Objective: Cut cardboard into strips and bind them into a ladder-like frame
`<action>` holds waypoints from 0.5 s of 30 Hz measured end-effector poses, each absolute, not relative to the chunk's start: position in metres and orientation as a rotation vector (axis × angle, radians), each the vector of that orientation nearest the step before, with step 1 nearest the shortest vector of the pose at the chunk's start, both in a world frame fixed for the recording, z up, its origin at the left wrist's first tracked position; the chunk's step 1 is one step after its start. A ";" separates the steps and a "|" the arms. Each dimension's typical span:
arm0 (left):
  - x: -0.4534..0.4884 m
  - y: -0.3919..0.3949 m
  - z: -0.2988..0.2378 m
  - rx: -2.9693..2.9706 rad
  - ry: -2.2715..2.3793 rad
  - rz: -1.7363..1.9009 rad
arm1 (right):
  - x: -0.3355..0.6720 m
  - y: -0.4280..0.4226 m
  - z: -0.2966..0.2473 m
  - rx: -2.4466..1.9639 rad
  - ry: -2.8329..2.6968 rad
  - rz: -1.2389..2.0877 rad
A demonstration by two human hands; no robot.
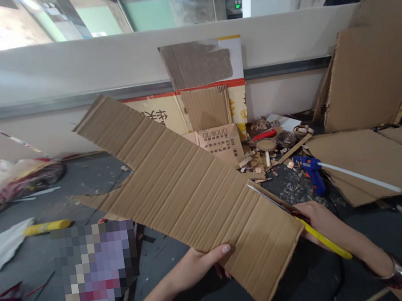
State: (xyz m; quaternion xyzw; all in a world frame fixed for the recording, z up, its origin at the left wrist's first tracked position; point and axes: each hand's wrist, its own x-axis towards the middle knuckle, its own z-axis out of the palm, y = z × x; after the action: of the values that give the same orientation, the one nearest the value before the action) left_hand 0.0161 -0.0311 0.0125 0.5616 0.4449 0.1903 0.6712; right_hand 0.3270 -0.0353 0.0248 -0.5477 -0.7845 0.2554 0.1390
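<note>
A long brown piece of corrugated cardboard (180,188) slants across the middle of the view, with a notch cut into its left end. My left hand (210,263) grips its lower edge, thumb on top and the other fingers mostly hidden beneath. At the right edge of the cardboard, my right hand (316,224) is closed round a pair of scissors (324,239) with yellow handles. One scissor blade lies over the cardboard's surface, and a narrow strip rises beside it. Part of the right hand's fingers is hidden behind the cardboard and handles.
A blue glue gun (312,173) with a long white glue stick lies on the dark surface to the right. Large cardboard sheets (372,73) lean behind it. Scraps and small round baskets (286,139) pile up by the white partition (101,65). A yellow tube (48,227) lies left.
</note>
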 end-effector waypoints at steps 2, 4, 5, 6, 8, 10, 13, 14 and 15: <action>0.016 -0.031 0.013 1.267 1.020 0.438 | 0.327 -0.035 0.024 -1.594 -2.263 0.734; 0.015 -0.031 0.013 1.267 1.039 0.434 | 0.327 -0.036 0.024 -1.602 -2.260 0.732; 0.015 -0.031 0.013 1.265 1.046 0.427 | 0.327 -0.036 0.024 -1.605 -2.257 0.731; 0.015 -0.031 0.013 1.263 1.052 0.423 | 0.326 -0.036 0.024 -1.607 -2.253 0.728; 0.014 -0.031 0.013 1.259 1.071 0.432 | 0.326 -0.036 0.024 -1.604 -2.246 0.722; 0.014 -0.032 0.013 1.252 1.090 0.458 | 0.327 -0.036 0.023 -1.594 -2.242 0.721; 0.014 -0.032 0.014 1.229 1.095 0.487 | 0.327 -0.036 0.021 -1.584 -2.240 0.727; 0.014 -0.032 0.015 1.224 1.091 0.491 | 0.327 -0.036 0.021 -1.584 -2.240 0.725; 0.014 -0.032 0.015 1.223 1.086 0.496 | 0.327 -0.036 0.020 -1.587 -2.239 0.718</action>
State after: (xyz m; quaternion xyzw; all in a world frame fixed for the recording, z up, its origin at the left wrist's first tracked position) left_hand 0.0139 -0.0322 0.0149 0.5397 0.4792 0.2188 0.6567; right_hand 0.3272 -0.0358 0.0197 -0.5529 -0.7802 0.2502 0.1518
